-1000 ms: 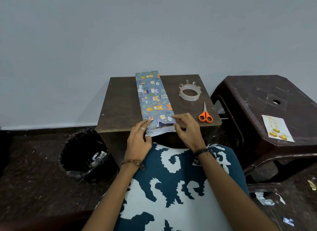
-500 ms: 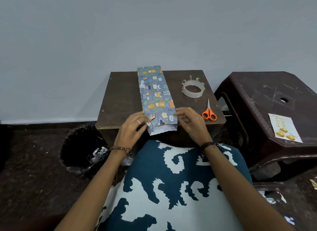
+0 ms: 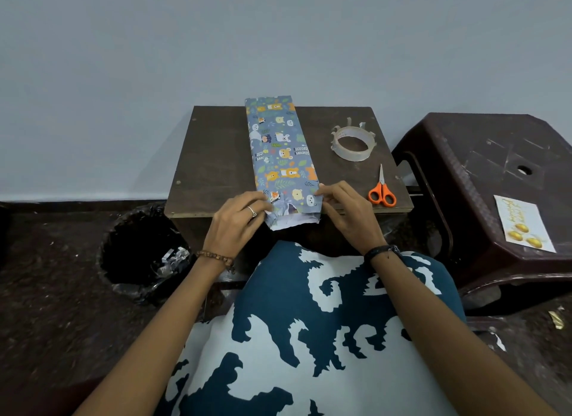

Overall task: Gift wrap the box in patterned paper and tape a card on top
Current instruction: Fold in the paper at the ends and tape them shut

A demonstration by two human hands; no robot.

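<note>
Hands first: your left hand [image 3: 236,227] and right hand [image 3: 346,213] each pinch a near corner of the wrapped box [image 3: 283,158], so you're on the end flap, I'd guess. Next you'll want tape [image 3: 353,143], right of the box past the scissors [image 3: 382,191]. Box lies lengthwise on a small brown table [image 3: 213,162]; the card [image 3: 523,223] waits on the stool [image 3: 483,180] further right, plain wall behind.

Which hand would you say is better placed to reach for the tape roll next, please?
Probably the right hand. It pinches the wrapped box at its near right corner, and the tape roll and scissors lie on that side of the table. The left hand could keep holding the open paper end.
</note>
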